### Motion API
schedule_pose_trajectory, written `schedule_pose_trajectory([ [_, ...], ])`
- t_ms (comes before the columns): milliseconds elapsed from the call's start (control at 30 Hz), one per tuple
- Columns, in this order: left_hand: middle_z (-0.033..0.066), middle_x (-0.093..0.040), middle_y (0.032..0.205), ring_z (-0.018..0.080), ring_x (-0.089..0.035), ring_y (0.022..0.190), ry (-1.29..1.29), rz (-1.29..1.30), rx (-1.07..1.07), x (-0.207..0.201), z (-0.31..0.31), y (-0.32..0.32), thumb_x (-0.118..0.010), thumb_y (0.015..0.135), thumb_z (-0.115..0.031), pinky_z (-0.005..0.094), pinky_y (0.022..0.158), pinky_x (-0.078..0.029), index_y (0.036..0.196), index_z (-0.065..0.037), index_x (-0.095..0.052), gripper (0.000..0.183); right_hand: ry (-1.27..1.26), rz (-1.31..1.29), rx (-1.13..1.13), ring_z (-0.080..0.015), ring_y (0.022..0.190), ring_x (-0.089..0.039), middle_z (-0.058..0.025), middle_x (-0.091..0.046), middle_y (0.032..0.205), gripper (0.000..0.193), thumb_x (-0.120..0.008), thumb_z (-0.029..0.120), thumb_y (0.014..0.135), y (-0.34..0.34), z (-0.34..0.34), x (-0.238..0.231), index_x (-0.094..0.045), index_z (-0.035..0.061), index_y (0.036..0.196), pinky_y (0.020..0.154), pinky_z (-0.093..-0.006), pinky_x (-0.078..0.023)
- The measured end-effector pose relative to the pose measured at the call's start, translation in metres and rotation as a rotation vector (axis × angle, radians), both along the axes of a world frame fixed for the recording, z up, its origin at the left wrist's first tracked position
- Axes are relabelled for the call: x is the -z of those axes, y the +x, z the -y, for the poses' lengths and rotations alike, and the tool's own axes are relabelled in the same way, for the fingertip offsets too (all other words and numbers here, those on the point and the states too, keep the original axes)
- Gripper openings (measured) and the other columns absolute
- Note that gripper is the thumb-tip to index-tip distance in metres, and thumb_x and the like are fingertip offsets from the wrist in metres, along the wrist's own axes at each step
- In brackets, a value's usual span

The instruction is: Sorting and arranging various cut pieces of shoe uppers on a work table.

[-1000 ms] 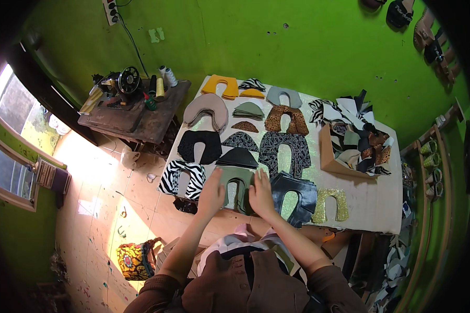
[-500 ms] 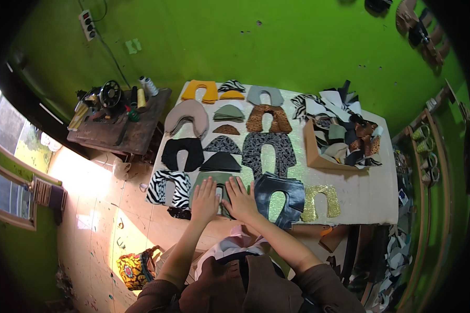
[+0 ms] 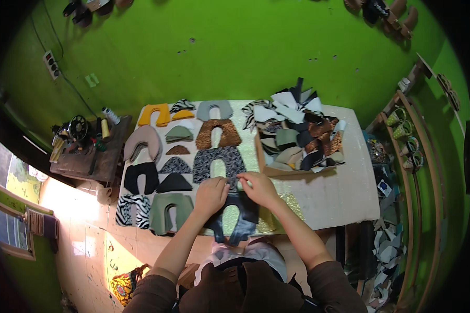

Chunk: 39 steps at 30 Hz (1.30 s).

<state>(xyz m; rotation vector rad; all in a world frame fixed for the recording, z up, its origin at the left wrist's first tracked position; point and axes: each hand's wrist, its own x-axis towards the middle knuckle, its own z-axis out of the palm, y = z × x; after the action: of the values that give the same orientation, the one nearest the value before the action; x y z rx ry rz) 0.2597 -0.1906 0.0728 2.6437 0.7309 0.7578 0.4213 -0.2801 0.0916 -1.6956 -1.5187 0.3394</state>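
Observation:
My left hand [image 3: 211, 195] is closed, its fingers curled at the upper left corner of a stack of black U-shaped pieces [image 3: 241, 227] near the table's front edge. My right hand [image 3: 258, 189] is also closed, fingertips bunched at that stack's upper right, beside the lower edge of the grey-and-black patterned U-shaped pieces [image 3: 203, 159]. What either set of fingers pinches is hidden. Left of my left hand lie green U-shaped pieces [image 3: 159, 211] and zebra-striped ones [image 3: 124, 211]. A gold glittery piece [image 3: 292, 206] shows partly behind my right forearm.
Rows of cut U-shaped and half-round pieces, such as the leopard-print ones [image 3: 206, 135], cover the table's left half. A cardboard box [image 3: 297, 171] full of scraps stands at right. A sewing machine [image 3: 78, 128] sits on a side table at left; a wooden rack [image 3: 418, 198] stands at right.
Both hands have left the green U-shaped pieces and moved right to the black stack. Their fingers, flat and spread before, are now curled. The view has shifted right.

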Motion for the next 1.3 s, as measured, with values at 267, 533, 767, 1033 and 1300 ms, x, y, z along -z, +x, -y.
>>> schedule_pose_trajectory([
  [267,0.0112,-0.059,0.082,0.0282,-0.059,0.075,0.085,0.138,0.136,-0.026,-0.002,0.154,-0.056,0.081,-0.02,0.0382,0.065,-0.046,0.091,-0.004,-0.059,0.019,0.064,0.15,0.209,-0.0307,0.083,-0.057,-0.0124,-0.061,0.085,0.016,-0.052,0.011,0.08,0.145,0.021,-0.017,-0.062,0.003,0.09,0.072,-0.0393,-0.045],
  [533,0.015,-0.057,0.104,0.0312,-0.056,0.092,-0.013,0.026,-0.004,-0.01,-0.016,0.229,-0.062,0.077,-0.019,0.039,0.076,-0.047,0.112,-0.002,-0.052,0.04,0.081,0.328,0.172,-0.0284,0.087,-0.055,-0.0099,-0.058,0.089,0.018,-0.053,0.009,0.079,0.211,0.015,-0.008,-0.061,0.0043,0.094,0.078,-0.0376,-0.045],
  [767,0.0157,-0.058,0.108,0.0315,-0.055,0.099,0.031,-0.197,-0.007,-0.018,-0.028,0.246,-0.064,0.075,-0.022,0.0415,0.085,-0.042,0.119,-0.006,-0.05,0.048,0.045,0.259,0.025,-0.0284,0.093,-0.053,-0.0083,-0.057,0.094,0.018,-0.053,0.012,0.08,0.215,0.013,-0.013,-0.06,0.0066,0.096,0.083,-0.0396,-0.041],
  [1033,0.0108,-0.06,0.086,0.0304,-0.058,0.08,0.062,-0.125,0.182,-0.047,0.002,0.236,-0.064,0.074,-0.016,0.0389,0.071,-0.047,0.082,-0.003,-0.066,0.015,0.177,0.223,-0.018,-0.027,0.099,-0.053,-0.0105,-0.058,0.099,0.027,-0.063,0.017,0.076,0.226,0.015,-0.026,-0.06,0.0056,0.1,0.089,-0.0381,-0.04],
  [1300,0.0103,-0.059,0.091,0.0293,-0.058,0.083,0.034,0.11,0.108,-0.097,-0.004,0.215,-0.065,0.073,-0.01,0.0359,0.073,-0.047,0.085,-0.002,-0.065,0.014,-0.082,-0.041,-0.189,-0.0263,0.07,-0.059,-0.0143,-0.061,0.08,0.032,-0.065,0.026,0.078,0.232,0.004,-0.051,-0.058,-0.0006,0.094,0.064,-0.0338,-0.045],
])
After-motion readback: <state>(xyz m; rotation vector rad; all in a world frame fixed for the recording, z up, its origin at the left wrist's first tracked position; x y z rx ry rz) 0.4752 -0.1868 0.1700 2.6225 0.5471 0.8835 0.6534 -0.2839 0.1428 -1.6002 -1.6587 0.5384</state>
